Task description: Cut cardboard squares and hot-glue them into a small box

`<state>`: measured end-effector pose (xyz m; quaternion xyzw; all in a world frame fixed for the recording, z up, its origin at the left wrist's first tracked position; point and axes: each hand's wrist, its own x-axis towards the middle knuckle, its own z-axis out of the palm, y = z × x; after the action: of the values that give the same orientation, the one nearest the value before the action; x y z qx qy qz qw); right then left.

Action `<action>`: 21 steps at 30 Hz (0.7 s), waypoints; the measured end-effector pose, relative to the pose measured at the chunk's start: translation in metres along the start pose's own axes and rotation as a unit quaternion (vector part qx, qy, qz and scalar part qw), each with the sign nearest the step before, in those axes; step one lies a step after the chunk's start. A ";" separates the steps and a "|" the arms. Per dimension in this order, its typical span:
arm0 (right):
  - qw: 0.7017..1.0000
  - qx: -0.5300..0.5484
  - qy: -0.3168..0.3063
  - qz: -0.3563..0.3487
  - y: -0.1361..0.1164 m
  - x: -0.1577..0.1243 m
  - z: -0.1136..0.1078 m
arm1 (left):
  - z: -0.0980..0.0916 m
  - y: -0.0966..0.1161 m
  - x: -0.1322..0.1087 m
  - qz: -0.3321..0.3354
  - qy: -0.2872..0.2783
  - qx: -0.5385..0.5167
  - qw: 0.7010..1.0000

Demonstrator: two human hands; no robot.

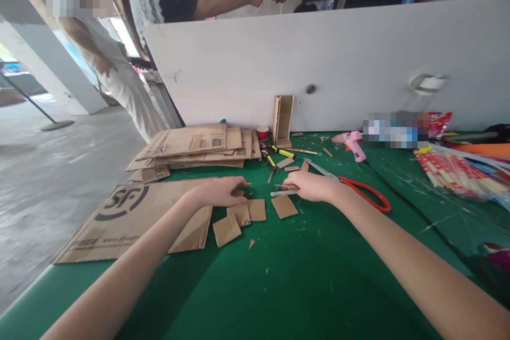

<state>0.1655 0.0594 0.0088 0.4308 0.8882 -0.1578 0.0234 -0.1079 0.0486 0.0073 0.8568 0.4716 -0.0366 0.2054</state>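
My left hand [228, 191] is closed at the fingertips around a thin piece of cardboard [247, 185], just above small cut squares. Beneath it lie a cardboard square [257, 210], a printed piece and a tilted square [226, 230]. In my right hand [308, 186], the fingers pinch small cardboard scraps [285, 187]. A pale, narrow stick-like object [281, 193] is by those fingers; I cannot tell if it is held. Another cardboard square [284, 206] lies just below. Red-handled scissors [368, 196] rest beside my right wrist, partly behind it.
A large printed cardboard sheet [159, 194] lies under my left forearm, with stacked cardboard [187, 143] behind. Farther back are yellow-handled pliers [283, 152], an upright cardboard channel [284, 119], a red spool [263, 133] and a pink glue gun [354, 146] with its cord. People stand beyond the white panel [239, 74].
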 end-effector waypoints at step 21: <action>0.979 -0.110 0.123 0.123 0.043 -0.007 0.020 | 0.029 0.046 0.066 -0.030 0.127 0.185 0.974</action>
<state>0.2011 0.0733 -0.0201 0.5475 0.8366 -0.0012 -0.0196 -0.0299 0.0679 -0.0213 0.8632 0.5040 -0.0205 -0.0198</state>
